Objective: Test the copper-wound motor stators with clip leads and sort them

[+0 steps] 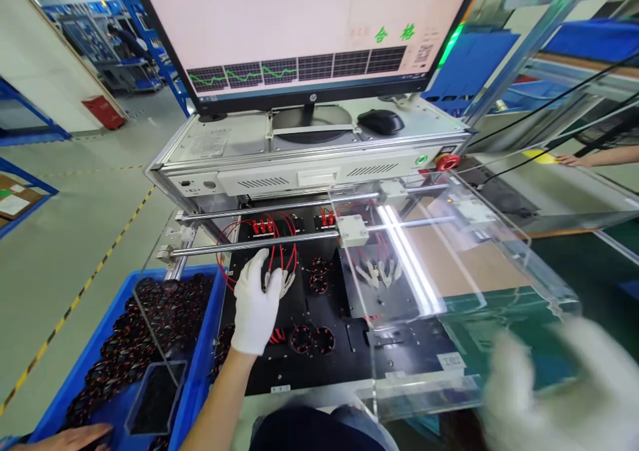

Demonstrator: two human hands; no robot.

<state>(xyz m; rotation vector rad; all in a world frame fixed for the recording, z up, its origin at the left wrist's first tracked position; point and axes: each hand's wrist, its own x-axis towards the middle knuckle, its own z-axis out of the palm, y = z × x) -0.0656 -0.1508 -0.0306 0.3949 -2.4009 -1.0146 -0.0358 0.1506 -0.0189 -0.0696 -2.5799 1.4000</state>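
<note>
My left hand [255,304], in a white glove, is over the black fixture panel [319,311], its fingers closed around one of the pale clips [287,283] on the red wires. What else its fingers cover is hidden. My right hand [564,384], also gloved, is a motion blur at the lower right, near the edge of the clear acrylic cover [479,291]. Dark wire-wound coils [302,339] lie on the panel to the right of my left wrist. More pale clips [379,273] show through the cover.
At the left, a blue bin [200,364] holds many coils and a clear box [156,398]; another person's hand [74,438] reaches in. A monitor [309,32] and mouse [381,122] sit above a red button [447,162]. Metal rails [259,243] cross the panel.
</note>
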